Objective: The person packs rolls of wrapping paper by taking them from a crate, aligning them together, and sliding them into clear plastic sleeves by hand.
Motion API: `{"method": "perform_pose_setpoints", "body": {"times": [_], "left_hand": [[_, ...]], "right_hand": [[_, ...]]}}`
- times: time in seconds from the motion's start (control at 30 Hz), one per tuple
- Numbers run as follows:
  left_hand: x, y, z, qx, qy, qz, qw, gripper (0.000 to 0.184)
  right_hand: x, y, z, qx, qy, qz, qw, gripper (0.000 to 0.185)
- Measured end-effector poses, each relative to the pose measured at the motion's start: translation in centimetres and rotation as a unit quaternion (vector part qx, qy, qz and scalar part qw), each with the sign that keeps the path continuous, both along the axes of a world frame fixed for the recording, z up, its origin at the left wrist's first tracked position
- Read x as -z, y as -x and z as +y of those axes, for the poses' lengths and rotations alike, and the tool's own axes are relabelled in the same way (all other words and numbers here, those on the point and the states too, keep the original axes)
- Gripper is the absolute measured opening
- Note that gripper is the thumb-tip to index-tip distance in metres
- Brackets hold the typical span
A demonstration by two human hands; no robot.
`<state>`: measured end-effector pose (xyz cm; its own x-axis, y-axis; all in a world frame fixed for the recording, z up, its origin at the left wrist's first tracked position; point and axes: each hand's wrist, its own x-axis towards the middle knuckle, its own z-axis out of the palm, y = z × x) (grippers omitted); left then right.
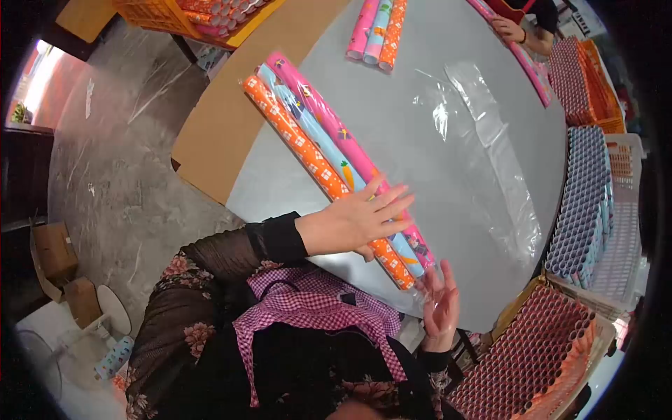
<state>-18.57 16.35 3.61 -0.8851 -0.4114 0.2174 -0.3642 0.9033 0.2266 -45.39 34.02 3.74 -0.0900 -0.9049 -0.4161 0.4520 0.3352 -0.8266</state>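
Observation:
Three rolls of wrapping paper lie side by side on the table in a clear plastic sleeve: an orange roll [290,133], a light blue roll [318,136] and a pink roll [329,122]. My left hand [357,218] rests across them with its fingers spread, covering part of their lower half. At the near end of the rolls is my right hand [441,308], fingers up and apart beside the loose end of the plastic. Whether it touches that plastic I cannot tell.
Flat clear plastic sleeves [493,150] lie on the grey table [420,161]. Another three-roll set [378,31] sits at the far side. A co-worker's hand [507,29] holds a pink roll at upper right. Crates of rolls stand right [577,210], lower right [525,357] and upper left [161,17].

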Motion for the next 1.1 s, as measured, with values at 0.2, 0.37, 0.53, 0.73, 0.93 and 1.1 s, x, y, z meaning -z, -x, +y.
{"method": "perform_pose_setpoints", "body": {"times": [0.2,0.37,0.53,0.73,0.93,1.1], "left_hand": [[0.2,0.9,-0.9,-0.014,-0.052,-0.007,0.999,0.091],[1.8,2.5,-2.5,-0.042,0.034,-0.005,0.999,0.094],[2.5,1.4,-2.9,-0.085,0.084,-0.026,0.992,0.098],[1.5,2.3,-2.3,-0.083,0.111,-0.043,0.989,0.097],[1.7,2.6,-2.3,-0.083,0.121,-0.049,0.988,0.096],[1.9,2.5,-2.5,-0.075,0.117,-0.038,0.99,0.096]], "right_hand": [[0.2,-1.2,-0.9,0.038,0.032,0.012,0.999,0.073],[0.1,-0.4,-5.8,0.103,-0.003,0.045,0.994,0.062],[1.4,3.4,-6.0,0.119,-0.015,0.113,0.986,0.048],[1.0,6.5,-5.2,0.155,0.021,0.059,0.986,0.034],[0.9,8.3,-1.0,0.239,0.117,0.008,0.964,0.029],[2.2,5.4,-0.4,0.204,0.035,0.073,0.976,0.027]]}}
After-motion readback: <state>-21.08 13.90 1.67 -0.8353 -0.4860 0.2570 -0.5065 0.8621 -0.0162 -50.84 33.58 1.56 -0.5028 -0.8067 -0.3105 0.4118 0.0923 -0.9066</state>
